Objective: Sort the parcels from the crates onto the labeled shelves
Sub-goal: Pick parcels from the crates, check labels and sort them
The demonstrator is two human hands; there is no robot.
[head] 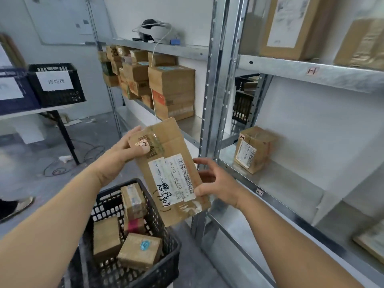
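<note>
A flat cardboard parcel (169, 169) is gripped at its upper corner by the left hand (122, 151) and at its lower edge by the right hand (216, 181), above a black crate (166, 235), beside the metal shelves (280, 179).

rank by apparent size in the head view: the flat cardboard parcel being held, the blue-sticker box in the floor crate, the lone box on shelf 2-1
1. Flat brown cardboard parcel, held in both hands, nearest the camera.
2-3. Blue-sticker cardboard box and lone brown box on the shelf look alike; the shelf one is farther, so unsure.
</note>
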